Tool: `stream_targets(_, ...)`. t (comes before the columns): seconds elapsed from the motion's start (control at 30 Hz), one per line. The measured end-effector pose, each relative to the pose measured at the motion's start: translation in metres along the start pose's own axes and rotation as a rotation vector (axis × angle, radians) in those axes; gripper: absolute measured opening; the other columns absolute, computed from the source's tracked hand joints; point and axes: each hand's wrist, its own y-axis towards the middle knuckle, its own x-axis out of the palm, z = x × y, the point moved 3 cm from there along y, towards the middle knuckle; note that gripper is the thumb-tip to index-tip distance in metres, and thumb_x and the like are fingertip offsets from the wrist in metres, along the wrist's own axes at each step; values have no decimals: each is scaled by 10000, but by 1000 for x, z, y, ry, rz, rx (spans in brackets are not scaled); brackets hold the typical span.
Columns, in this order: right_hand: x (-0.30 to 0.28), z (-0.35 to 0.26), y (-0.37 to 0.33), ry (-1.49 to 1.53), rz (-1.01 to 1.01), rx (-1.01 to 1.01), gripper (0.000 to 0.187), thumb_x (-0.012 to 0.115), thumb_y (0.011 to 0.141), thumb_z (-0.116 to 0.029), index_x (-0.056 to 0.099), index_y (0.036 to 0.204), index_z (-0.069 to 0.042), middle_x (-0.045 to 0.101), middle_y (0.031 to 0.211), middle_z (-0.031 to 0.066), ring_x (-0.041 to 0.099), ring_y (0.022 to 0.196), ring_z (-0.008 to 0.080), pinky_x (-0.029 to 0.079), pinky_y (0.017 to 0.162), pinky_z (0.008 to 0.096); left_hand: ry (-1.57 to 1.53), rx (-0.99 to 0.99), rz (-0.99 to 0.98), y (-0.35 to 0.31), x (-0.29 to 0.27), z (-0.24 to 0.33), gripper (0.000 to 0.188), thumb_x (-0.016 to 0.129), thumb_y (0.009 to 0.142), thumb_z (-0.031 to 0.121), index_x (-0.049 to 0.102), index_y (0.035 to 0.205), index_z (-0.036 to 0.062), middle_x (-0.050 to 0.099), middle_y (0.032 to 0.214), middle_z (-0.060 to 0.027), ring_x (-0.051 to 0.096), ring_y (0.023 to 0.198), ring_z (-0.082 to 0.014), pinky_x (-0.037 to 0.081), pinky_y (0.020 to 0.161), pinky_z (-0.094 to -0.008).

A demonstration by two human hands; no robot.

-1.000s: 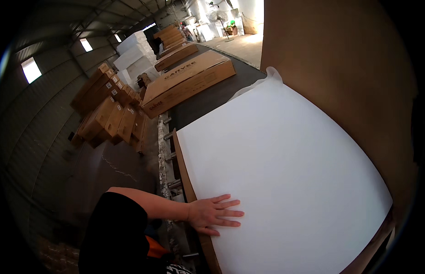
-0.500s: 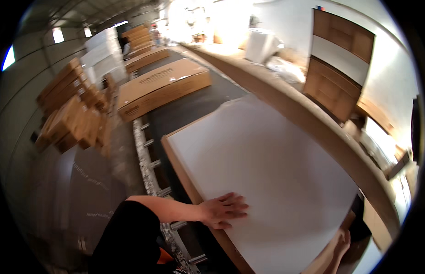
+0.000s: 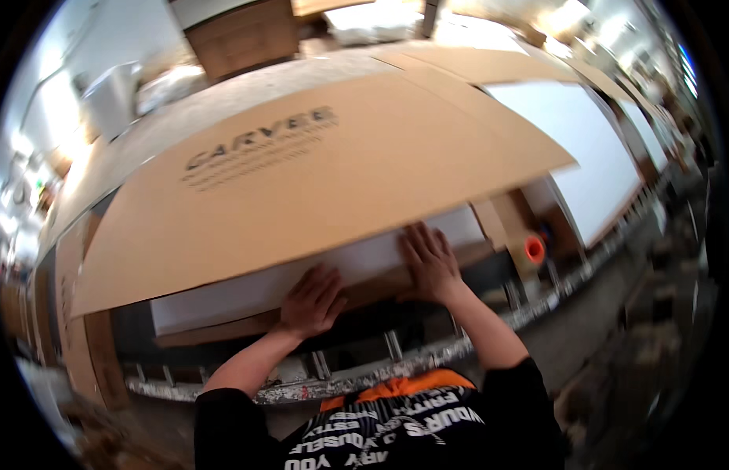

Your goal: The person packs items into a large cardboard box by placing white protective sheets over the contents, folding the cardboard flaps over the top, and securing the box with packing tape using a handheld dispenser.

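Note:
A broad brown cardboard flap (image 3: 317, 196) with dark print lies over a white sheet (image 3: 231, 301), whose near strip stays uncovered. My left hand (image 3: 311, 301) rests palm down on that strip, its fingers stretched out beside the flap's near edge. To its right, my right hand (image 3: 429, 262) lies flat with fingers apart, its fingertips at the flap's edge. Neither hand holds anything. Cardboard shows along the sheet's near side, below both hands. Most of the sheet is hidden under the flap. A tape roll (image 3: 521, 255) with an orange-red core sits to the right of my right hand.
A roller conveyor (image 3: 394, 345) with a worn metal rail (image 3: 364, 373) runs between me and the carton. Further right lies another open carton with a white panel (image 3: 603, 149). An upright cardboard piece (image 3: 76, 337) stands at left; a brown cabinet (image 3: 243, 43) is behind.
My view has turned to the right. The white sheet, bare under my left hand before, now lies mostly beneath the cardboard flap. Both hands are now on its near strip.

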Motion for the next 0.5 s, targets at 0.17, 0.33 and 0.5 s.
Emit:
stream_targets(0.17,7,5,1,42,-49,67,1293,889,491,-542,271,1543,-112,244,1615,149,175,1507,352,142,1211,547,71,256,333,63,-76,58,634,827,741,310,618,1247,-9,620,1298,-188,557,1269,-365,381,1127,-486)
stream_targets(0.33,11,8,-18,-25,-54,125,1262,887,485,-566,325,1521,-117,317,1582,136,244,1480,355,142,1212,538,287,-54,-59,98,-93,68,1133,883,462,426,465,1377,-95,538,1373,-273,542,1271,-393,436,1074,-464)
stream_targets(0.5,23,-11,-11,194,-95,188,986,890,475,-559,599,1254,-29,586,1282,172,467,1299,362,352,1088,529,508,-11,-213,2,19,41,703,712,708,219,542,1320,-82,590,1317,-267,601,1205,-392,478,1037,-462)
